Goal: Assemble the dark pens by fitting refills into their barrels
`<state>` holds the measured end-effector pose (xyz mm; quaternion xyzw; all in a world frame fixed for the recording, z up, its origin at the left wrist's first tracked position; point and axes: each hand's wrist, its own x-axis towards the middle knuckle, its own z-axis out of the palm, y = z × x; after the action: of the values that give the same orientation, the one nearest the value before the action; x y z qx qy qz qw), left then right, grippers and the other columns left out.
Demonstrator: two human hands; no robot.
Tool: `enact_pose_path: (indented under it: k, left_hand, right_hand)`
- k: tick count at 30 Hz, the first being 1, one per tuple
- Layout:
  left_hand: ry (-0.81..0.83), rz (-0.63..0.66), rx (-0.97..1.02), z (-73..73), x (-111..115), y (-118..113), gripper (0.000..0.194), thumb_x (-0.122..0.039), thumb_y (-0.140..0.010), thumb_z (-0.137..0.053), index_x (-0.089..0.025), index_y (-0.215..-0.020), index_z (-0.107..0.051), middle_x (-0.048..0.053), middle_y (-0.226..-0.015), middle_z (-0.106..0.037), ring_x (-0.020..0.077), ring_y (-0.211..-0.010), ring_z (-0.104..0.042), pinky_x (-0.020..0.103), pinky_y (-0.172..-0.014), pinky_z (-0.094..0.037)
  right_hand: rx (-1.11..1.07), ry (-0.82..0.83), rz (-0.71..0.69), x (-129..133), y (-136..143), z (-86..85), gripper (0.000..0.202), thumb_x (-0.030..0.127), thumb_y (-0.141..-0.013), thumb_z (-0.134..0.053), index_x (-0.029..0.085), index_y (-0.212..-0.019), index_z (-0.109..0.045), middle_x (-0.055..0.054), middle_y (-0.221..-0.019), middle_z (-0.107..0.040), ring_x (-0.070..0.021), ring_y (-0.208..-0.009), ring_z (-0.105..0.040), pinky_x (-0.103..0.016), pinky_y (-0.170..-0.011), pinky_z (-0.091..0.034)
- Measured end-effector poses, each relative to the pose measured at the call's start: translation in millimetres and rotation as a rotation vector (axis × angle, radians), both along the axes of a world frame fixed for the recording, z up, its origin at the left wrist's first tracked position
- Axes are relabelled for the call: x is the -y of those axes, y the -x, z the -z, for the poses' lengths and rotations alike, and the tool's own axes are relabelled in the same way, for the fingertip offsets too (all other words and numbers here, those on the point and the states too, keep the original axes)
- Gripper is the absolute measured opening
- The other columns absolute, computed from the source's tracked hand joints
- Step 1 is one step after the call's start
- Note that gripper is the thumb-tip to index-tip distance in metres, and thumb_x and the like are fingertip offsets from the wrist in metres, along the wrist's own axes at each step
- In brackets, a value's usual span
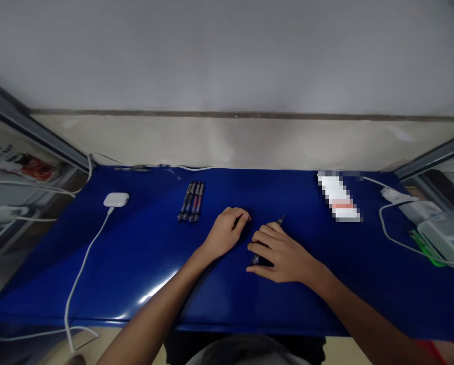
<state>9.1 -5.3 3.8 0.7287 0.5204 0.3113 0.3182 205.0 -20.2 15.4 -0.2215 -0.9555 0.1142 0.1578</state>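
Blue desktop (227, 304), working back from the near edge: right hand (286, 256) right of centre, fingers loosely spread over a dark pen (281, 219), grip can't be told, then left hand (223, 235) just beside it, fingers curled together, contents can't be told. Beyond, left of centre toward the far edge, four pens (195, 202) lie side by side, so that row looks lined up, while the pen under the right hand lies outside it. White case (116, 199) near left edge; slim dark items (139, 168) along far edge, left part.
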Motion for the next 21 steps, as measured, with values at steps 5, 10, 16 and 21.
enact_pose_path:
  k: [5,10,16,21]
  left_hand:
    - [-0.11,0.057,-0.171,0.9,4.2,-2.9,0.031,-0.028,-0.101,-0.033,-0.02,-0.092,-0.062,0.003,-0.091,-0.066,0.0171,-0.086,-0.055,0.032,-0.083,-0.043]
    - [-0.263,0.146,-0.556,-2.7,5.5,-5.1,0.027,-0.027,-0.1,-0.034,-0.018,-0.095,-0.059,0.006,-0.094,-0.062,0.0201,-0.09,-0.055,0.033,-0.08,-0.043]
    - [-0.251,0.098,-0.63,-2.5,-1.3,0.0,0.027,-0.029,-0.102,-0.032,-0.018,-0.098,-0.056,0.005,-0.089,-0.065,0.0183,-0.085,-0.058,0.031,-0.079,-0.043]
    - [-0.244,0.085,-0.645,-2.8,-3.4,1.6,0.026,-0.029,-0.102,-0.032,-0.017,-0.099,-0.055,0.006,-0.088,-0.066,0.0188,-0.086,-0.061,0.031,-0.078,-0.043]
  right_hand:
    - [-0.022,-0.001,0.042,-0.7,-2.9,-4.1,0.016,0.028,-0.089,-0.054,0.015,-0.085,-0.063,-0.006,-0.083,-0.059,-0.0202,-0.082,-0.048,-0.04,-0.08,-0.036]
    - [-0.081,0.002,0.037,-0.3,-4.6,-10.2,0.015,0.029,-0.085,-0.06,0.016,-0.094,-0.059,-0.007,-0.091,-0.061,-0.0225,-0.088,-0.051,-0.04,-0.08,-0.038]
    - [-0.095,0.043,0.113,-4.8,-4.6,-7.6,0.018,0.026,-0.082,-0.064,0.019,-0.094,-0.053,-0.007,-0.099,-0.062,-0.0241,-0.095,-0.053,-0.041,-0.085,-0.039]
    - [-0.105,0.022,0.138,-8.9,-6.3,-1.6,0.025,0.026,-0.081,-0.065,0.021,-0.101,-0.051,-0.007,-0.103,-0.062,-0.0256,-0.098,-0.054,-0.043,-0.086,-0.04]
